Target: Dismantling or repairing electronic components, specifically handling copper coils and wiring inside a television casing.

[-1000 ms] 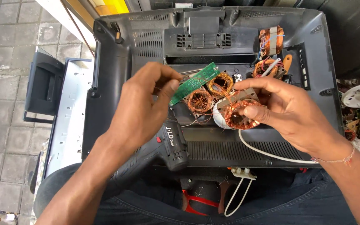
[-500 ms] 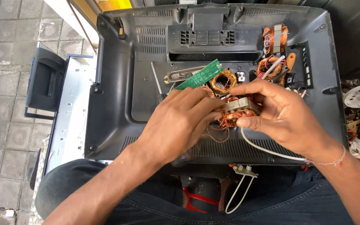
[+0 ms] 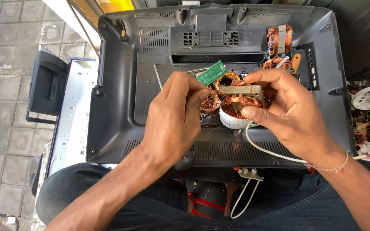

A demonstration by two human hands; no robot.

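Copper-wound coil assembly [image 3: 238, 107] sits over the dark monitor back panel [image 3: 120, 85], pinched in the right hand [image 3: 287, 111]: thumb under the windings, fingers over the grey metal core on top. Left hand [image 3: 176, 115] is clenched just beside it on the left, fingertips gripping the copper wire at its edge. Versus half a second ago, the left hand has slid off the coil, so the windings and green circuit board [image 3: 211, 72] are more exposed.
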